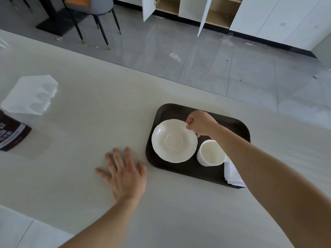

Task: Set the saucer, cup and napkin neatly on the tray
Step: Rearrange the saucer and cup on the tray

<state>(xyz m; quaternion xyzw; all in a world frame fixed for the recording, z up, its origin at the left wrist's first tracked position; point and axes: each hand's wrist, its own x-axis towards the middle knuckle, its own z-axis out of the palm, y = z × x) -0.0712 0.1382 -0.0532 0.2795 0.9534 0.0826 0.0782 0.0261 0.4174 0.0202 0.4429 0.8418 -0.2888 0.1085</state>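
A dark rounded tray (180, 171) lies on the pale table. On its left half is a white scalloped saucer (172, 142), and my right hand (201, 123) pinches the saucer's far right rim. A white cup (210, 153) stands upright just right of the saucer, empty inside. A folded white napkin (232, 174) lies at the tray's near right corner, partly under my right forearm. My left hand (123, 173) rests flat on the table, fingers spread, just left of the tray.
A dark-labelled pack (10, 135) with a clear plastic wrapper (32, 94) sits at the table's far left. Beyond the table edge are grey floor tiles, a chair (93, 13) and open white cabinets (211, 11).
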